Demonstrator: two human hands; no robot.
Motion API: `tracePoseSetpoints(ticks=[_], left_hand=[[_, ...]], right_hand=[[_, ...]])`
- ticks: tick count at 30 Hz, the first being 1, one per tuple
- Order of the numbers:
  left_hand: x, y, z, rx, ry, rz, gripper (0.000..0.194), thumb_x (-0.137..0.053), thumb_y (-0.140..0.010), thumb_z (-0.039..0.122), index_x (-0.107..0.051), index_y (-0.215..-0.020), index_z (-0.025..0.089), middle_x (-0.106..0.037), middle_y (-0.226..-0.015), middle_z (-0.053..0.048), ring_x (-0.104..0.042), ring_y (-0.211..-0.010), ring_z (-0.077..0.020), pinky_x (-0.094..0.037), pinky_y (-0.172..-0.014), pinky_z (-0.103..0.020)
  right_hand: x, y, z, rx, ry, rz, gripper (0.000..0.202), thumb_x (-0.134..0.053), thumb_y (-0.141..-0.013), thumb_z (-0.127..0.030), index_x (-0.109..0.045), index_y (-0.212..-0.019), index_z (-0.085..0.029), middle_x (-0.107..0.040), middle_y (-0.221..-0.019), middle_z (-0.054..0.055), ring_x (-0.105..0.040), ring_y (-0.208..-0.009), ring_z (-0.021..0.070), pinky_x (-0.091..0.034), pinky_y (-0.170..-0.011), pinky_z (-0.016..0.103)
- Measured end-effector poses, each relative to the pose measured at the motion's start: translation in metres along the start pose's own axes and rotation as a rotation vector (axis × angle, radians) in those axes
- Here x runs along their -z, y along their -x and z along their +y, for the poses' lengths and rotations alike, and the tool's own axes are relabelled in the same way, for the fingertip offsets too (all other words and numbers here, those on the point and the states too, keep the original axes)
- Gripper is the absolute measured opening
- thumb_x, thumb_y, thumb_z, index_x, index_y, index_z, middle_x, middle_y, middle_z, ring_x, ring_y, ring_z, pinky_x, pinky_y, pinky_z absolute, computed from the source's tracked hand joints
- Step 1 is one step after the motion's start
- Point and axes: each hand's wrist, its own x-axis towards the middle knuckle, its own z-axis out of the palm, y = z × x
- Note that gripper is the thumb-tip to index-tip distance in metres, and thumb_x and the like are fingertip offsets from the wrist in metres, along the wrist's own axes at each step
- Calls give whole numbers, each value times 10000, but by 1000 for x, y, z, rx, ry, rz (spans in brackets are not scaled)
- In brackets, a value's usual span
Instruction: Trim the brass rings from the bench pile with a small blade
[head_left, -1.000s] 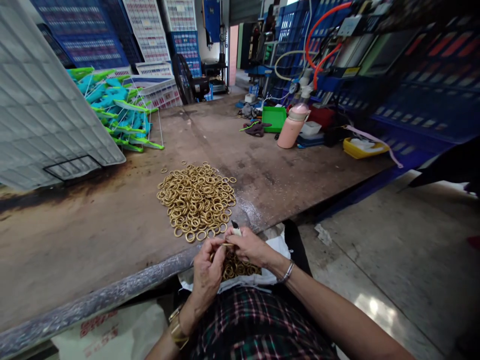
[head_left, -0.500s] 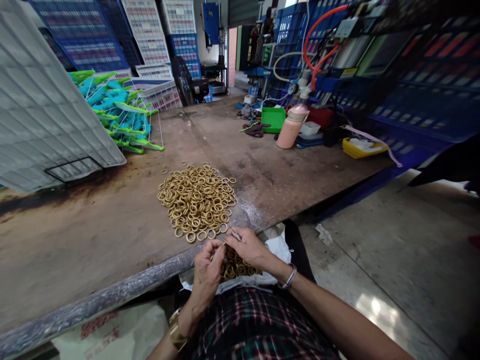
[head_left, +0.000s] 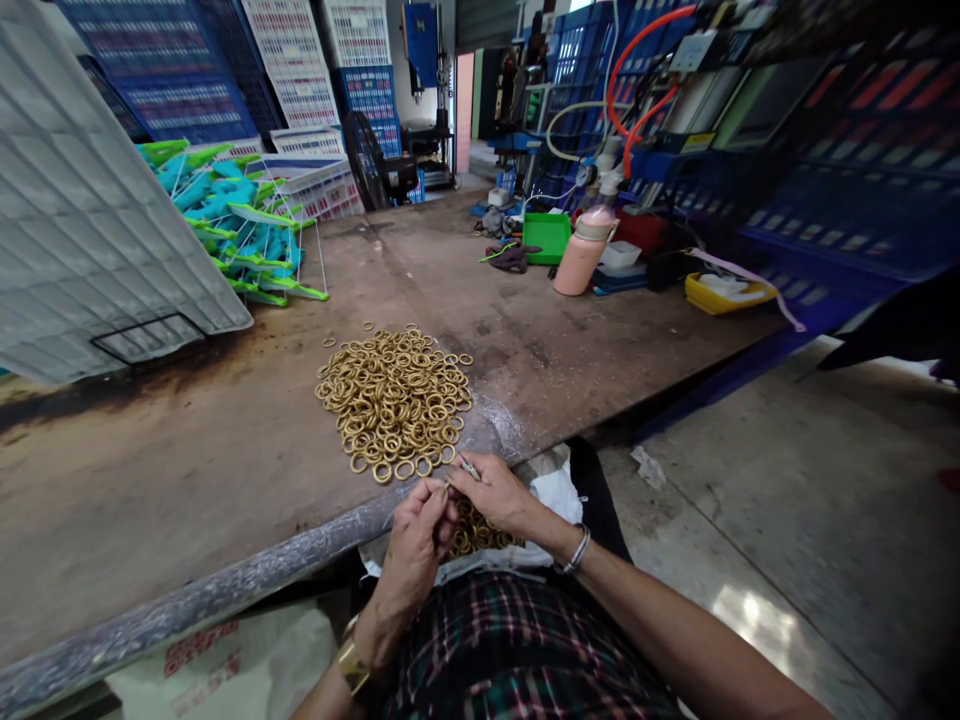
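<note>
In the narrow grip of the left hand (head_left: 420, 530), between thumb and finger, a small gold-coloured ring (head_left: 448, 486) is pinched, only a sliver of it being visible. By the closed grip of the right hand (head_left: 501, 497), a slim, pale-bodied tool (head_left: 470, 468) is held; whether the ring is touched by it cannot be told. Both hands are held close together at the near edge of the worn brown bench (head_left: 187, 470), above a crumpled white sheet (head_left: 556, 495) on the lap, in which darker golden rings (head_left: 480, 532) are gathered. Just beyond the hands, a broad heap of loose gold-coloured rings (head_left: 394, 395) is spread on the bench. Farther back, a pink cylindrical bottle (head_left: 582, 262) is placed near a bright green plastic tray (head_left: 547, 238).
</note>
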Motion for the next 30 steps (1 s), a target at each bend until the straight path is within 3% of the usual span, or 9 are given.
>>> tracePoseSetpoints(ticks=[6,9,16,30], left_hand=[[0,2,1,-30,19,-4,289,-588,-732,431,-451,-701,178,-440,-576,66,-274,-406,-27,-167,-377,-161],[1,0,0,-64,0,9,282,-577,-746,430,-454,-701,180,-441,-572,68,-269,-403,-28,-175,-374,-165],[2,-2,-3,-94,-72,45,314,-562,-741,487,-453,-732,192,-407,-529,81,-254,-389,-35,-183,-374,-169],[7,-3,-7,-105,-86,37,298,-550,-755,474,-461,-734,190,-412,-528,89,-285,-378,-26,-201,-357,-144]], right_hand=[[1,-2,2,-5,27,42,246,-367,-855,-270,-522,-703,-156,-515,-598,-27,-426,-553,90,-329,-545,199],[3,1,1,36,212,54,194,-379,-840,-220,-543,-755,-161,-539,-611,-17,-436,-546,97,-316,-543,204],[0,9,0,115,681,-95,180,-424,-728,-99,-557,-829,-165,-604,-734,29,-507,-636,130,-287,-586,235],[0,8,-6,102,760,-203,220,-381,-735,-89,-526,-887,-152,-633,-832,67,-554,-696,153,-299,-597,249]])
